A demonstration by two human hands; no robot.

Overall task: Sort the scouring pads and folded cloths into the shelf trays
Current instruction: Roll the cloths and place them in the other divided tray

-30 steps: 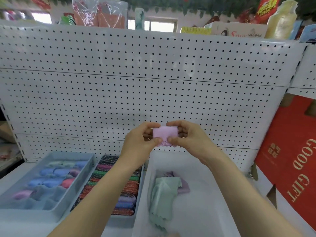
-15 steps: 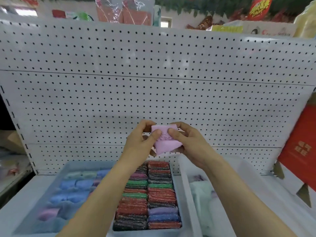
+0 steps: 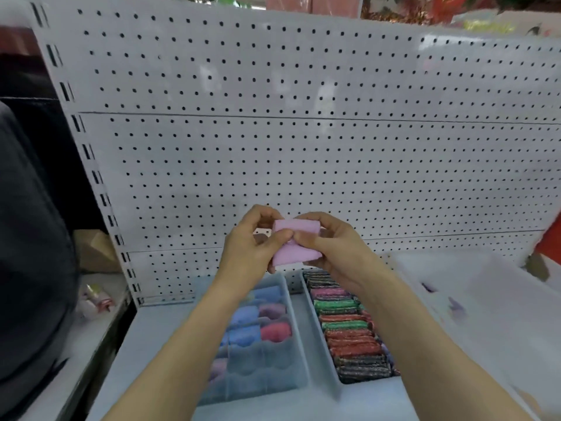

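The left hand (image 3: pixel 249 241) and right hand (image 3: pixel 331 250) pinch a pink cloth (image 3: pixel 296 252) above the back edge of the shelf (image 3: pixel 158 335), probably tightening its fold to fit the divided tray (image 3: pixel 297 329).

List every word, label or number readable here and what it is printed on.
None can be read.
Yellow print on the white box atop the shelf: too blurred.
Red packet beside it: print blurred.
Red box at right: no lettering in view.
Pink cloth: no label shows.
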